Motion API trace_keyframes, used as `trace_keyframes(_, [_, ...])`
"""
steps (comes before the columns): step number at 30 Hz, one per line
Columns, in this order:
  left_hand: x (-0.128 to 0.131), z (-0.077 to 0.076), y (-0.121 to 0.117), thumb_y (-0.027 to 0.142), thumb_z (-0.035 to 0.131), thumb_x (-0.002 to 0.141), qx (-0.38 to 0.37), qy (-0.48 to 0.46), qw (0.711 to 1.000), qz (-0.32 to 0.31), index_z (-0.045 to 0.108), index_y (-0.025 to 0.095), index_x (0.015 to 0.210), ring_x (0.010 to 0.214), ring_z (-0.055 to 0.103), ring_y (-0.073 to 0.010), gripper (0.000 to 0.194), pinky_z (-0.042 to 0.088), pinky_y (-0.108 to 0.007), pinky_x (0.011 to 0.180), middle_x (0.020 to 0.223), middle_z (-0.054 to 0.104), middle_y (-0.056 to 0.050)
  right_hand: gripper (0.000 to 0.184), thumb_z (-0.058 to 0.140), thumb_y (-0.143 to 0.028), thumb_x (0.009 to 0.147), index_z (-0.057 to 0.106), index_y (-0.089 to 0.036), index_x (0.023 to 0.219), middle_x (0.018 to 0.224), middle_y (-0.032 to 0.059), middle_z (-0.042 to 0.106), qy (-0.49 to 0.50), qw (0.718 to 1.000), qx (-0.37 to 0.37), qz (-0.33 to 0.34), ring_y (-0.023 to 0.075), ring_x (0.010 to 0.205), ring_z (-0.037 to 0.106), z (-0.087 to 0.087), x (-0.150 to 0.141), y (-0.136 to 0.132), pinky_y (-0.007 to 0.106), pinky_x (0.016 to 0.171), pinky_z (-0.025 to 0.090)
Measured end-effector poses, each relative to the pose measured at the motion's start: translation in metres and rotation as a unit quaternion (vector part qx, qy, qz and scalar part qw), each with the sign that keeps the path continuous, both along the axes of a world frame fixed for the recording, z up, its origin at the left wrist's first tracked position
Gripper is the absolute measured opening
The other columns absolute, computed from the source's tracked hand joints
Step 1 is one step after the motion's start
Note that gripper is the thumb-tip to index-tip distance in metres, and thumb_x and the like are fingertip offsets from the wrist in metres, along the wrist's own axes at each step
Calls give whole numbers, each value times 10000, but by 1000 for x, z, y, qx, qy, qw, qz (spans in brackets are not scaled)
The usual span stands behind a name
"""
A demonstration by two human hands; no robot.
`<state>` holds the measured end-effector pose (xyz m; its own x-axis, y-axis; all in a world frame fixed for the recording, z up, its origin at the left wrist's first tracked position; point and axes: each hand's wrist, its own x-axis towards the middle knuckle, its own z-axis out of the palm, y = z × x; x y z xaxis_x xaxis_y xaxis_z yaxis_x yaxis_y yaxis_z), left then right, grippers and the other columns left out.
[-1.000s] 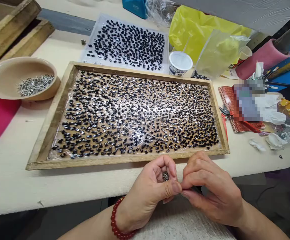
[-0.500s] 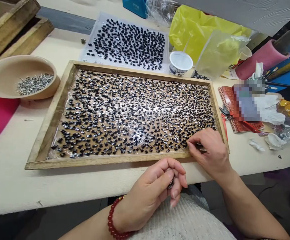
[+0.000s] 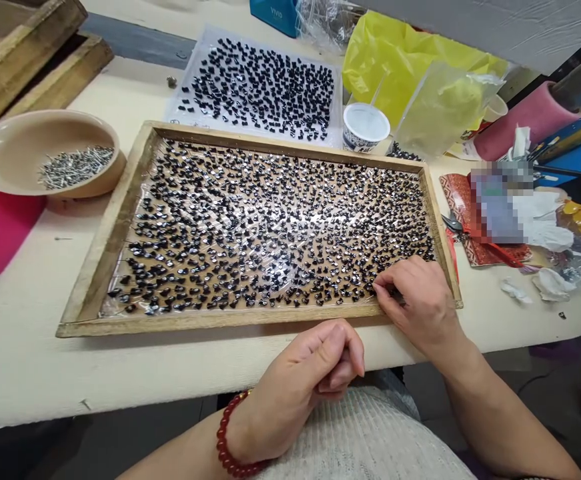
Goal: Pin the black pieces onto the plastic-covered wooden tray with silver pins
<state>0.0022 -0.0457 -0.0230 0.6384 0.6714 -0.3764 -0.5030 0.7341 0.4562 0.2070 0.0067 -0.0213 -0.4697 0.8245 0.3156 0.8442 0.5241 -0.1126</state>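
Observation:
A shallow wooden-framed tray (image 3: 230,325) lies before me, its film-covered bottom carrying rows of small shiny black pieces (image 3: 195,257). At its front right corner my right hand (image 3: 420,300) reaches over the rim, thumb and forefinger pinched together at the nearest pieces. Whatever sits in that pinch is too small to make out. Just outside the front rim, my left hand (image 3: 305,380) is curled closed above my lap, a red bead bracelet (image 3: 224,427) on its wrist. Small dark pieces showed in its palm a moment ago; the fingers now hide them.
On the left, a tan bowl (image 3: 0,157) holds many metal pins, near stacked wooden frames (image 3: 35,67). Behind the tray lie a white sheet of black bits (image 3: 190,73), a paper cup (image 3: 365,127) and a yellow bag (image 3: 375,50). Pliers (image 3: 453,223) rest at right.
The fingers of my left hand have curled closed over the small dark pieces in its palm. My right hand stays pinched at the tray's front right. The view has shifted slightly.

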Motion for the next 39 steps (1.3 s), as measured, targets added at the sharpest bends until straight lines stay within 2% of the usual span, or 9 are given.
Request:
trace_keyframes(5, [0,-1,-2,371,580,975,29,-12,999,-15,709,130,972,554,235,-106,274,163,-263,507,684,447,23,133,584,-136,903,579,-190,781,746,20,652,4,1000,-4,0,178,753,527,0,-1,0,344,714,318])
trace_keyframes(9, [1,-5,-5,355,579,980,52,-10,998,-29,657,140,1094,526,246,-98,256,153,-268,503,679,549,8,115,595,-164,916,605,-193,806,758,15,668,14,1000,-10,3,175,759,528,1,1,0,345,715,313])
trace_keyframes(13, [2,-4,-5,363,604,962,38,-19,999,-19,545,191,996,478,246,-90,186,157,-255,486,674,664,-17,51,637,-184,907,635,-197,858,794,15,692,30,999,-13,2,172,781,544,3,5,-3,345,724,325])
trace_keyframes(16, [2,-4,-4,416,651,925,24,-15,999,-25,508,200,881,450,229,-77,263,159,-247,476,647,683,-24,43,664,-160,886,637,-193,883,798,19,687,113,993,-37,17,158,772,556,11,6,-9,336,727,368])
trace_keyframes(21, [0,0,1,456,801,783,53,51,996,-59,579,161,771,551,436,-103,369,305,-235,554,624,615,-5,128,595,-129,907,631,-192,1012,810,29,653,280,931,-192,136,152,784,580,33,-5,-26,319,700,459])
trace_keyframes(24, [0,4,2,453,850,714,48,60,994,-81,581,163,727,567,491,-107,396,379,-252,618,638,571,25,168,561,-128,921,636,-197,1055,813,31,625,275,905,-266,185,146,788,565,43,-10,-34,306,690,473])
trace_keyframes(27, [1,4,1,449,865,688,39,65,991,-112,578,172,712,534,468,-100,399,369,-248,591,605,554,43,135,553,-128,924,633,-188,1014,816,28,605,258,896,-304,195,136,792,548,46,-9,-37,290,695,468])
trace_keyframes(34, [3,2,0,518,831,706,51,52,988,-137,579,183,722,517,469,-113,420,330,-262,596,574,600,29,38,559,-209,936,593,-194,929,786,18,595,304,874,-316,211,132,778,555,43,-5,-33,284,697,474])
trace_keyframes(39, [4,2,1,528,791,759,56,44,990,-123,577,176,740,522,441,-112,413,298,-254,562,585,571,27,44,567,-162,910,599,-185,891,749,11,587,305,890,-270,203,120,735,544,43,-8,-35,276,672,467])
